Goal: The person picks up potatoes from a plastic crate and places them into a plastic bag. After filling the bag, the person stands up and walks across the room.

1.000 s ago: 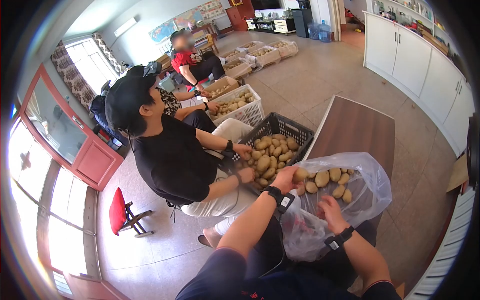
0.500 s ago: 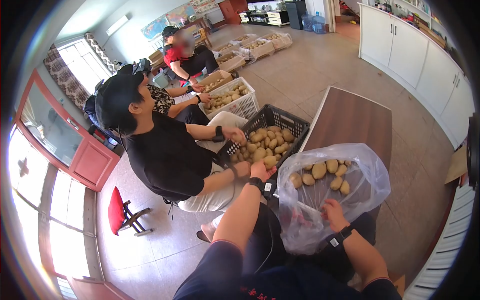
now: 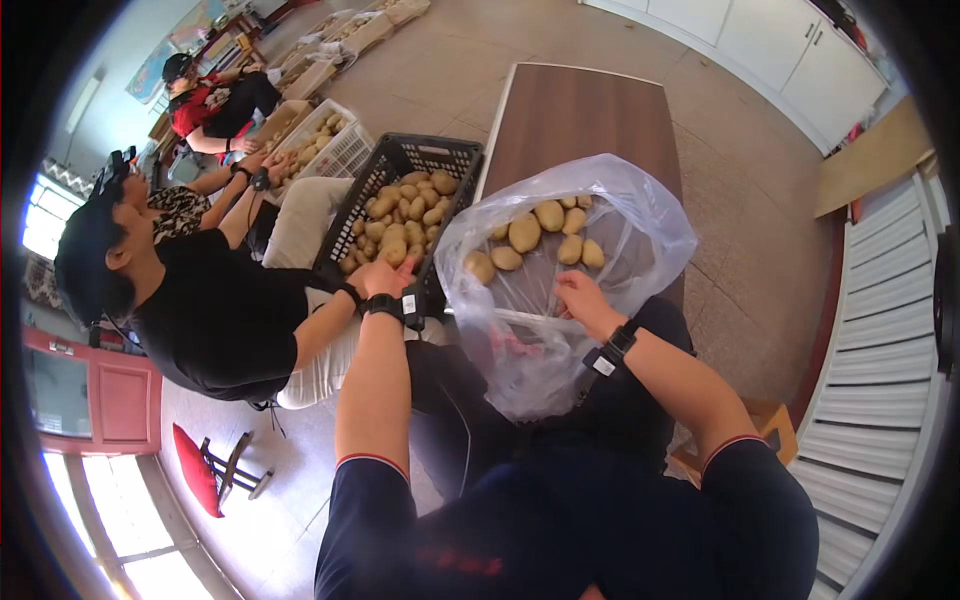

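Potatoes lie heaped in the black crate just beyond my left hand, which reaches in over the near end. My left fingers are partly spread, tips right at one larger potato; whether they have hold of it I cannot tell. More potatoes rest in the clear plastic bag, to the right of that hand and just beyond my right hand. Those right fingers are curled in at the bag's near side, thumb close to the fingertips; I cannot tell whether they pinch the film.

Under the bag, and stretching away past my right hand, is a brown tabletop, its left edge beside the crate. Close on the left of my left hand comes the arm of a person in a black shirt, whose nearer hand is partly hidden by mine. Farther off beyond my left hand stands a white crate of potatoes, and a red-seated stool sits well to the left, nearer my body.
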A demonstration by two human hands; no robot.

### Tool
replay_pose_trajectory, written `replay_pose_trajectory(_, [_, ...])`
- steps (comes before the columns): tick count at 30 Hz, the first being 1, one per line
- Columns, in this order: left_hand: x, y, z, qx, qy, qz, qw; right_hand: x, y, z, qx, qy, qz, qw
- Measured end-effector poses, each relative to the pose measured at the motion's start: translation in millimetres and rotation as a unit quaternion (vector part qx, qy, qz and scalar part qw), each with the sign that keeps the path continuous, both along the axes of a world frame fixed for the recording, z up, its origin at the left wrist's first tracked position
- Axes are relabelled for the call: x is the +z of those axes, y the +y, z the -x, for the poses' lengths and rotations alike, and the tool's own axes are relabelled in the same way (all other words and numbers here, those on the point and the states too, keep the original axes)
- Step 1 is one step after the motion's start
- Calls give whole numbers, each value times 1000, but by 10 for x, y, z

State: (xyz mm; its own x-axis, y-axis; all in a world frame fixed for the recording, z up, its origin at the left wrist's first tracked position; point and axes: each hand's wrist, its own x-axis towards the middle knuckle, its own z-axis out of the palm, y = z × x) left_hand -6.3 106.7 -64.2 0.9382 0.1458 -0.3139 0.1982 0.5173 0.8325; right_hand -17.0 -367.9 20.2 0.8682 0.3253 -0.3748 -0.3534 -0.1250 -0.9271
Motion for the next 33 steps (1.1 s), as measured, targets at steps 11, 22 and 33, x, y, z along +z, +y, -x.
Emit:
replay_pose_trajectory(11, [850,-835,-29,286,148,28,946,50,-20,-684,32,-324,312,893])
replay_pose_trajectory(22, [1236,-1179,59,230,141,-12,963,-155,70,-560,103,-356,404,836])
replay_pose_trajectory(33, [1369,-1182,169,201,100,67,972,-144,4,-194,140,-377,417,815])
